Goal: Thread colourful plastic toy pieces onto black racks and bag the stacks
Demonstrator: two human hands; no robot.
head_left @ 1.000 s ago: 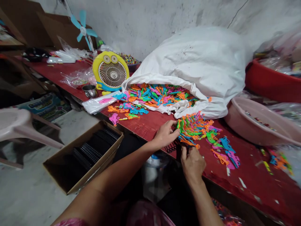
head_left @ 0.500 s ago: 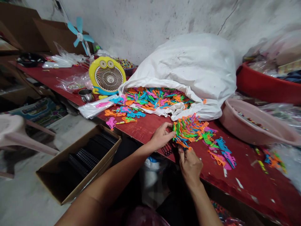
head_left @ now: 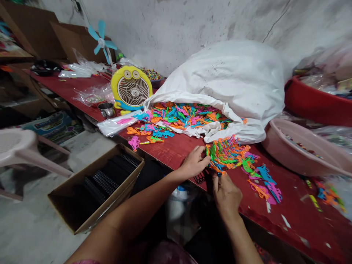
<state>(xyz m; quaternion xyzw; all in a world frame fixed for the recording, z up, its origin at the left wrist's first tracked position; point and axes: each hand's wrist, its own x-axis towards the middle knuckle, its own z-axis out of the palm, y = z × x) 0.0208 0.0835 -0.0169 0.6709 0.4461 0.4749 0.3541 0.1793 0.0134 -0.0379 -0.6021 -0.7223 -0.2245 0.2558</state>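
A dense row of small flat plastic toy pieces (head_left: 227, 152), in orange, green, blue and pink, stands at the table's front edge. Part of a black plastic grid (head_left: 200, 177) shows below its left end. My left hand (head_left: 194, 163) is at that end, thumb and forefinger closed on an outer toy piece. My right hand (head_left: 227, 194) is curled against the front of the row from below; its fingertips are partly hidden, so what it grips is unclear. Behind the row, a big white sack (head_left: 231, 69) lies with its mouth spread, showing more such pieces.
Loose pieces (head_left: 264, 183) lie right of the row on the red table (head_left: 299, 220). A pink basin (head_left: 297, 157) and red tub (head_left: 310, 101) stand at right. Left are a yellow fan (head_left: 134, 91), metal cup (head_left: 106, 109), carton (head_left: 110, 212) of black grids, and plastic stool (head_left: 24, 146).
The view has turned slightly left, so everything appears shifted right. Both hands stay at the row of toy pieces, with only slight finger movement.
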